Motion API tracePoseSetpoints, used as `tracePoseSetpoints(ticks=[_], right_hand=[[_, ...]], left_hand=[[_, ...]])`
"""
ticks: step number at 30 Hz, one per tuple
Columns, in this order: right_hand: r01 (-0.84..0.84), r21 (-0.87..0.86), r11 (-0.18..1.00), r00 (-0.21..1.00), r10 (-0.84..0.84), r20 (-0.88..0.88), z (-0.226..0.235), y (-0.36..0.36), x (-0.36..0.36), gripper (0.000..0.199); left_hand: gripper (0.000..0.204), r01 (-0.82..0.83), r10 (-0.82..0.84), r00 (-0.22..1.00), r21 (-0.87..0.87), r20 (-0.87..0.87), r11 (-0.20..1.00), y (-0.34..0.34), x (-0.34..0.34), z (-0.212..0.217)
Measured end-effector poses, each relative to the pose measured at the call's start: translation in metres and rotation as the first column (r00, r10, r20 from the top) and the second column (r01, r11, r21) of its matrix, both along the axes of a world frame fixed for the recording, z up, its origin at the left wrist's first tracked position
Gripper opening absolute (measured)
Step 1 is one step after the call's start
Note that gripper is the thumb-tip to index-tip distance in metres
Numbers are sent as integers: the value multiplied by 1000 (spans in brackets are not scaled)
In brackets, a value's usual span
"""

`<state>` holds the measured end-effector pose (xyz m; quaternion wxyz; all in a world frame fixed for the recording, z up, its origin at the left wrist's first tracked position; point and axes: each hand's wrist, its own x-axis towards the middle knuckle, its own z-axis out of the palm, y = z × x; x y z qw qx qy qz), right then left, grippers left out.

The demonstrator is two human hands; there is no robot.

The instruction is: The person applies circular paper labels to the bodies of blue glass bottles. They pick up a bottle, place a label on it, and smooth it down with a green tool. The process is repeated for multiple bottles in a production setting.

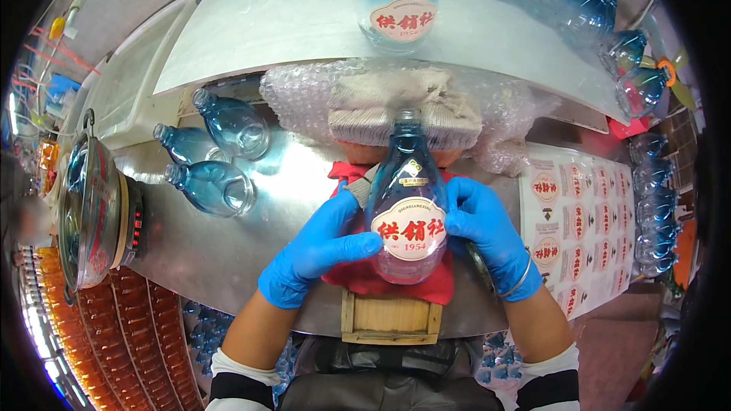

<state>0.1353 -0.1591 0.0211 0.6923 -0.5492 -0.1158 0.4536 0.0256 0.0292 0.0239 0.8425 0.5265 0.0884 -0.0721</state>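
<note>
A blue-to-clear glass bottle (407, 175) with an oval red-and-white label (410, 230) lies in front of me, its neck pointing away. Beneath its body is a red cloth (352, 274), and its neck meets a folded knit cloth pad (449, 110). My gloved left hand (320, 240) grips the bottle's left side, thumb at the label's edge. A small grey flat piece (361, 192) shows by the left fingers; its kind is unclear. From the right, my gloved right hand (483, 224) closes on the bottle, thumb and fingertips against the glass beside the label.
Several label sheets (576, 224) lie at the right. Three blue bottles (232, 125) lie at the left, near a round glass-lidded device (95, 213). Beyond, a labelled bottle (396, 4) stands on a white board (251, 38). Bubble wrap (297, 99) surrounds the pad; a wooden block (391, 318) sits nearest me.
</note>
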Motion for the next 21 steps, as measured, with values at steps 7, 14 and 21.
tracePoseSetpoints(ticks=[7, 14, 21], right_hand=[[-50, 50, 997, 983, 58, -174, 6, -5, 2, 22], [24, -72, 997, 999, -27, -39, 24, 7, -7, 28], [6, -33, 999, 996, -9, -92, 17, 4, -6, 22]], left_hand=[[82, 34, -32, 999, 50, -32, 998, 8, -4, -23], [86, -14, 14, 1000, -15, 3, 1000, -6, 0, -6], [91, -89, 88, 994, -9, -69, 996, -9, -4, 0]])
